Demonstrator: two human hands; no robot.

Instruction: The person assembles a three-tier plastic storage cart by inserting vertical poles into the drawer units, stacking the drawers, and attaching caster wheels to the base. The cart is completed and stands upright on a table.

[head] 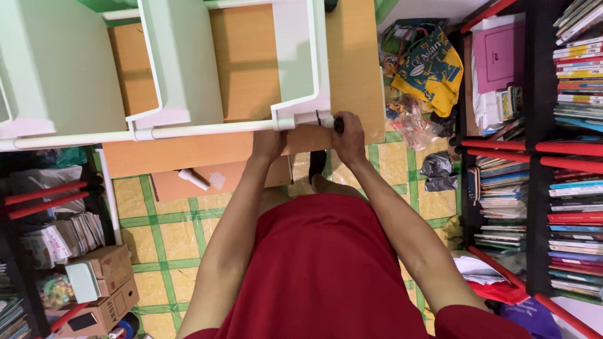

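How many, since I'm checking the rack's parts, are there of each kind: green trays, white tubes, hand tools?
Pale green plastic trays: 3
White tubes, long rail and short loose piece on the floor: 2
Black-handled tool in the right hand: 1
Total: 6

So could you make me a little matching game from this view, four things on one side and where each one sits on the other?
Things:
1. yellow bag
2. cardboard boxes
3. book stacks
4. white tube

Places:
a. on the wooden board below the rail
b. floor, lower left
c. upper right, by the shelves
d. black and red shelves, right

Pairs: 1-c, 2-b, 3-d, 4-a
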